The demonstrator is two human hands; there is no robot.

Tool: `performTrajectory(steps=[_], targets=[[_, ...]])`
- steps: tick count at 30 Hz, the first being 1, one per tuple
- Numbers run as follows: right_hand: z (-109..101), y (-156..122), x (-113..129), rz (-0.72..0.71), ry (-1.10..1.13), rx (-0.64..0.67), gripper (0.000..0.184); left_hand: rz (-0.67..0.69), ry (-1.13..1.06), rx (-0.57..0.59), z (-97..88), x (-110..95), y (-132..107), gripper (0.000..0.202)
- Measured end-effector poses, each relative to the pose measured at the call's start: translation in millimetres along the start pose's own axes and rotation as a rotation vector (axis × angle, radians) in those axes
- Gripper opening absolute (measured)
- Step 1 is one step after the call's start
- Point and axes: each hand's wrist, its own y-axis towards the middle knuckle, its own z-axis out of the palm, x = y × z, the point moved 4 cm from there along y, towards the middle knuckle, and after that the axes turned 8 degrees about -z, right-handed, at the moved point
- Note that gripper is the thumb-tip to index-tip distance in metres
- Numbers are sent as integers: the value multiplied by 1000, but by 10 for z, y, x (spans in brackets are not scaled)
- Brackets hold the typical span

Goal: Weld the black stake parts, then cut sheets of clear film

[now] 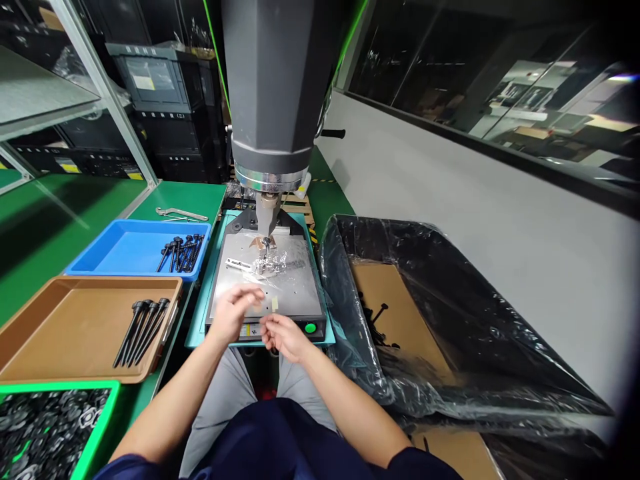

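Grey press plate (300, 293) lies just beyond your hands: left hand (234, 312) blurred, right hand (286, 335) curled; whether either grips anything, unclear.

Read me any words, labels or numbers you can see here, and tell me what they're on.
No text can be read.
Label on the black crate: too blurred.
Yellow stickers on the lower crates: too small.
Strip on the machine front: blurred.

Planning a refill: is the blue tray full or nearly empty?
Nearly empty: the blue tray holds only a small bunch of black pins at its right end.
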Motion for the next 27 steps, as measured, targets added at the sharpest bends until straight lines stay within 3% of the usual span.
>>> performTrajectory(steps=[2, 4, 7, 9, 12, 16, 20, 22, 27], targets=[[-76, 114, 68, -17, 39, -101, 39, 96, 69, -388, -328, -60, 277, 48], [-101, 219, 121, -25, 66, -177, 41, 146, 223, -534, -506, -57, 529, 57], [-61, 361, 141, -17, 94, -217, 53, 93, 416, -430, -550, 44, 835, 71], [-27, 449, 107, -2, 80, -212, 66, 27, 413, -332, -492, 102, 936, 76], [-34, 563, 6, 6, -45, -218, 77, -55, 269, -230, -338, 81, 959, 74], [-141, 672, -38, -116, -498, -263, 76, -141, 13, -106, -125, -65, 887, 72], [-192, 760, 295, -535, -1064, -362, 71, -139, -150, -62, -19, -156, 824, 79], [-177, 827, 536, -721, -1234, -431, 66, -124, -204, -58, 9, -152, 815, 84], [-70, 1136, 1045, -844, -1353, -504, 56, -98, -221, -97, 45, -112, 848, 93]])
